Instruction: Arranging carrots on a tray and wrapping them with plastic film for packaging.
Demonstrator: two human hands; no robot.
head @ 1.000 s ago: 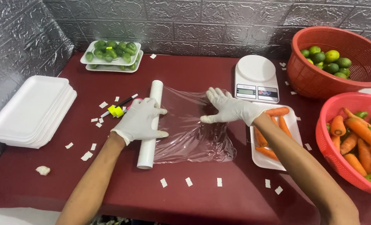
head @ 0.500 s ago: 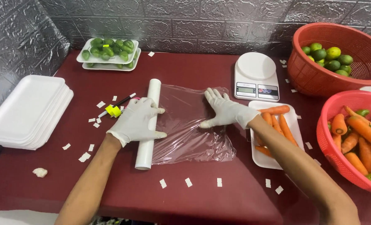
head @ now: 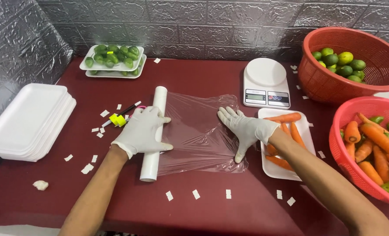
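Note:
A white roll of cling film (head: 158, 101) lies on the dark red table (head: 203, 74), with a clear sheet (head: 194, 131) pulled out to its right. My left hand (head: 141, 132), in a white glove, rests over the middle of the roll and grips it. My right hand (head: 245, 129), also gloved, lies flat with fingers spread on the sheet's right edge. Just right of that hand sits a white foam tray (head: 276, 169) holding several carrots (head: 286, 118).
A stack of white foam trays (head: 26, 122) is at the left. A tray of green limes (head: 113, 57) stands at the back. A white kitchen scale (head: 265, 82), a red basket of limes (head: 347, 61) and a red basket of carrots (head: 373, 144) are at the right. A yellow-tipped cutter (head: 116, 119) and paper scraps lie about.
My right hand has slid down and towards me along the sheet's right edge, smoothing it flat. My left hand stays on the roll.

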